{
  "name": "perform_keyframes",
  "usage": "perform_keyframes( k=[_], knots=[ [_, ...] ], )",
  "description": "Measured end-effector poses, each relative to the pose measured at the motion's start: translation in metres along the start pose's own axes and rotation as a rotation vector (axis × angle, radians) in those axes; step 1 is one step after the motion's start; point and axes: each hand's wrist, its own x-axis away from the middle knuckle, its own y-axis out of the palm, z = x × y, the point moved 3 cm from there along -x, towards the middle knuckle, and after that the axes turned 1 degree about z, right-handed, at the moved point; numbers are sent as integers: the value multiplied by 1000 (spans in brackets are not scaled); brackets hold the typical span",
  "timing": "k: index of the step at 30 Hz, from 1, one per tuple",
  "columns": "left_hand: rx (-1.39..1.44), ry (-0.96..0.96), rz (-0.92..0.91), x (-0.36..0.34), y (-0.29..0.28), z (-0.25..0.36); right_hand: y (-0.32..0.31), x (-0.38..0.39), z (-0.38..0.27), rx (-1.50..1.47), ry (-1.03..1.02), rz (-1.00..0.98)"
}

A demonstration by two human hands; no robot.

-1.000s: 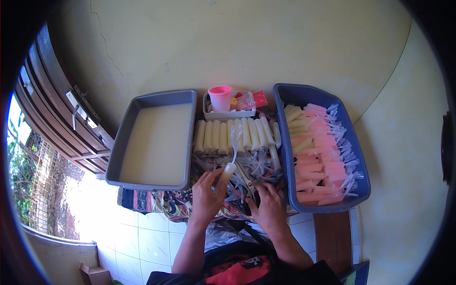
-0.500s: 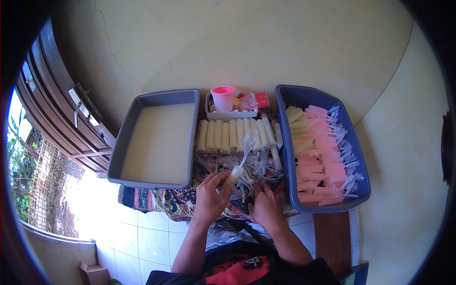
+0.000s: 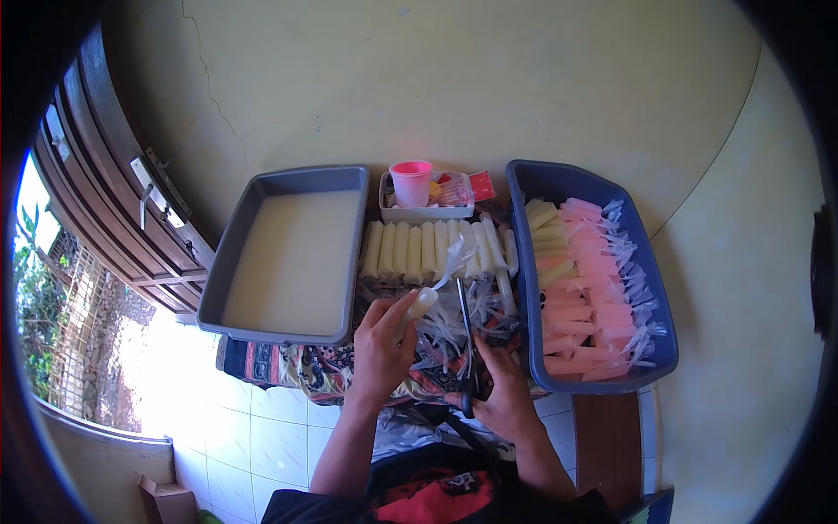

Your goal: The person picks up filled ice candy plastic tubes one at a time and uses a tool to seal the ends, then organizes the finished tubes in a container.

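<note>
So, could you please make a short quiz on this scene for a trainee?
1. What does the left hand hold, and what does the right hand hold?
2. True or false: the pink cup stands in the small tray.
3. Where do the pink packets lie: a) left tub, b) right tub, c) small tray?

Key: 1. Left: a filled plastic tube; right: scissors. 2. True. 3. b.

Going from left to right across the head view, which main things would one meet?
Brown wooden door, grey rectangular plastic tub, left hand, dark-handled metal scissors, dark blue rectangular plastic tub.
</note>
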Motion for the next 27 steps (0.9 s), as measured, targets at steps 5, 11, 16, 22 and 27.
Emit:
perform_keyframes(
  k=[5,11,16,22,27],
  knots=[
    [-74,63,20,-3,3,2,-9,-1,-12,-35,-163,23],
    [-206,191,38,6,6,-5,-2,-4,-12,-53,-106,-22],
    [-177,184,10,17,9,-6,8,-6,-7,-56,-148,4],
    [-165,192,-44,28,10,-8,13,-8,-5,-55,-142,-5],
    [-177,201,-65,31,10,-8,18,-6,1,-126,-109,-8]
  ],
)
